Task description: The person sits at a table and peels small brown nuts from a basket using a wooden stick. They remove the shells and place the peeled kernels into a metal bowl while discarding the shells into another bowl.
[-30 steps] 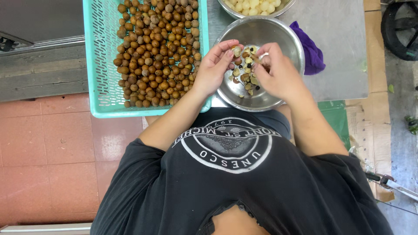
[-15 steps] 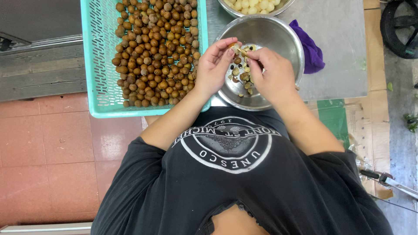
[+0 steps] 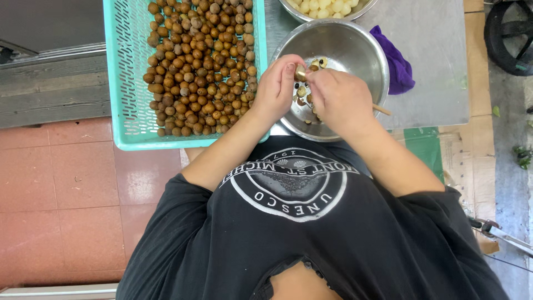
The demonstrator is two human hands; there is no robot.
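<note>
Both hands meet over the steel bowl (image 3: 355, 50); the left hand (image 3: 276, 89) pinches a small brown fruit (image 3: 300, 73); the right hand (image 3: 337, 100) holds a narrow grip on a wooden-handled tool (image 3: 381, 109); a turquoise crate (image 3: 125, 83) of fruit sits beside.

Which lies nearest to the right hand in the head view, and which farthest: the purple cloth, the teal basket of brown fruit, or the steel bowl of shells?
1. Steel bowl, directly under the right hand.
2. Purple cloth, just off the bowl's outer rim.
3. Teal basket, beyond the left hand.

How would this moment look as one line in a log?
left hand: holds small brown fruit | right hand: working on it | over steel bowl | teal basket beside
</note>
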